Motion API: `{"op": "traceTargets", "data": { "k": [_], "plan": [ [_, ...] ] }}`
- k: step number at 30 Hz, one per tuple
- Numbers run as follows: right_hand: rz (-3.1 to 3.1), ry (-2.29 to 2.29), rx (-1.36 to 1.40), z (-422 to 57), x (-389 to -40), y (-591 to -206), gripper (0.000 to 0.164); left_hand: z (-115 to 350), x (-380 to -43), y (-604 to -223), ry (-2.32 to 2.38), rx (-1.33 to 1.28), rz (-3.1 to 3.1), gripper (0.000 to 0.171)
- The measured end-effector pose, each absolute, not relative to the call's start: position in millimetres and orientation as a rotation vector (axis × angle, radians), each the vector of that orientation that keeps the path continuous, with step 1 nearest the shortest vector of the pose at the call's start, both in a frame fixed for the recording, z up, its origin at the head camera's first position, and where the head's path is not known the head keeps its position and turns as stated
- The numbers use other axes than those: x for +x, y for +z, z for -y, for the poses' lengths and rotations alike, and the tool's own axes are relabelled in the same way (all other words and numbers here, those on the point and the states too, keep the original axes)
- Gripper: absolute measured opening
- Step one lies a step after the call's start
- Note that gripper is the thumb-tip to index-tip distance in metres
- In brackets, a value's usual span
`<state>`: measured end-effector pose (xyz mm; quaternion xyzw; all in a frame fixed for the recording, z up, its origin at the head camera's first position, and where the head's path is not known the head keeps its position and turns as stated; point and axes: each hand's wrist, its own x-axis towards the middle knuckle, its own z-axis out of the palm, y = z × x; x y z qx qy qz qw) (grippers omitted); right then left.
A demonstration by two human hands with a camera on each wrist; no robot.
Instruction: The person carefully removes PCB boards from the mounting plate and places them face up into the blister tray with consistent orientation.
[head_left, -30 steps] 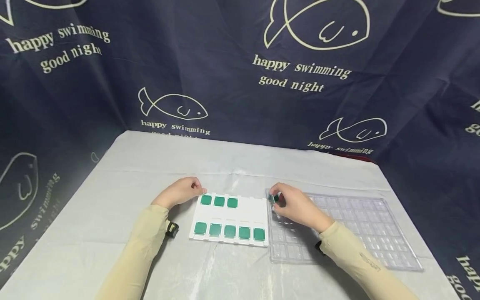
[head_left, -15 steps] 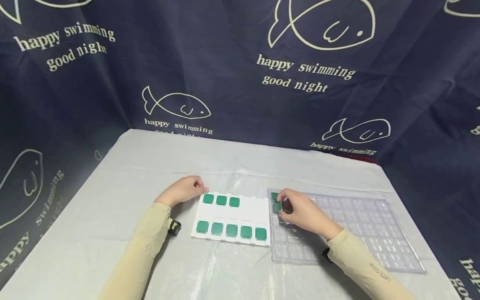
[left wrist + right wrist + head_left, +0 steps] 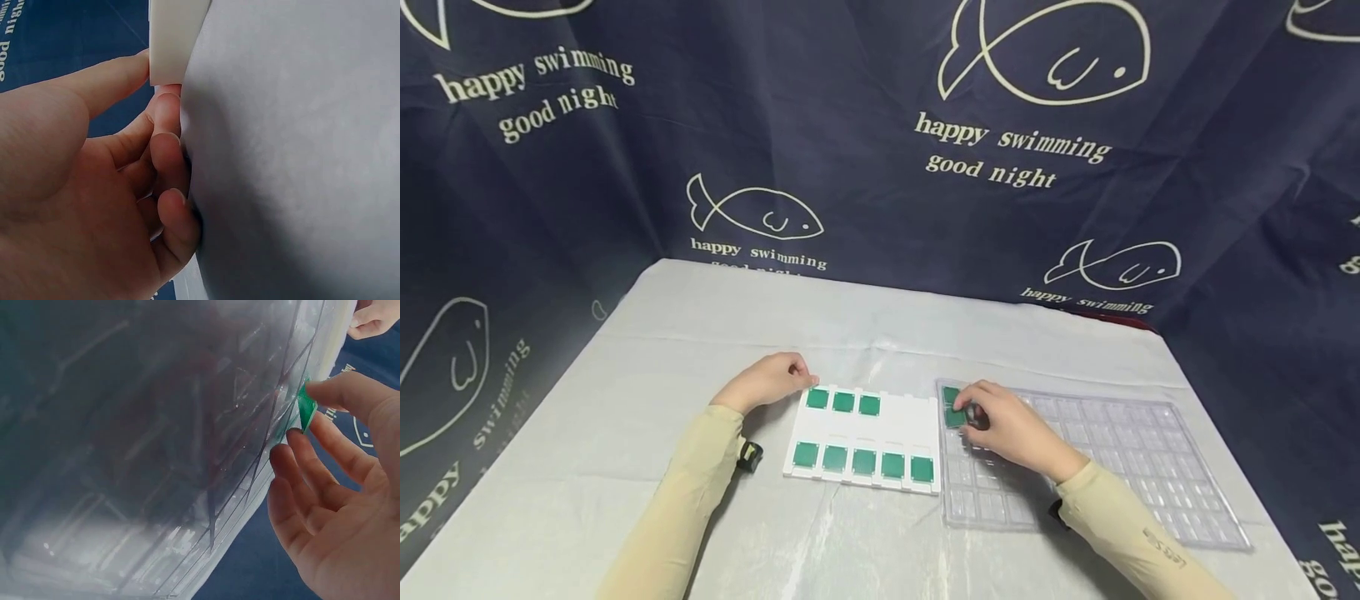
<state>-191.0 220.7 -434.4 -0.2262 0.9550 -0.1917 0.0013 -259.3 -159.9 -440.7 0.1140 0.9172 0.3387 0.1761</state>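
My left hand [image 3: 767,379] holds the far left corner of a white rack [image 3: 898,425]; the left wrist view has the thumb on one face of the white rack edge [image 3: 172,44] and curled fingers close by the cloth. Several small green square circuit boards [image 3: 864,462] lie in two rows on this rack. At the far left corner of a clear compartment tray [image 3: 1120,458], my right hand [image 3: 1011,425] pinches a green circuit board [image 3: 954,417], tilted between thumb and fingers in the right wrist view [image 3: 307,407]. Another green board [image 3: 951,394] sits in the compartment just behind, partly covered by fingertips.
The rack and the clear tray stand side by side on a table with a light grey cloth [image 3: 737,317]. A dark blue curtain [image 3: 880,208] with fish prints hangs behind and at both sides. Black straps [image 3: 749,456] circle both wrists.
My right hand has moved slightly right and nearer me, lowering its green board toward the compartment in front of the corner one. The left hand stays at the rack's corner.
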Motion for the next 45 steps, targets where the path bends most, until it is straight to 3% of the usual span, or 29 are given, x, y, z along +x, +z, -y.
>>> {"op": "traceTargets", "data": {
  "k": [10,28,36,45],
  "plan": [
    [-3.065,-0.574,-0.730,-221,-189,-434,0.014,160,-257,-441,0.977,0.300,-2.586,0.023],
    [-3.141,-0.167,-0.840,-207,-186,-436,0.030,162,-257,-440,0.984,0.315,-2.588,0.022],
    [-3.111,-0.252,-0.746,-208,-186,-436,0.033,161,-257,-443,0.985,0.307,-2.581,0.023],
    [-3.116,-0.335,-0.737,-210,-190,-431,0.025,160,-259,-441,0.982,0.324,-2.591,0.022]
  ]
}}
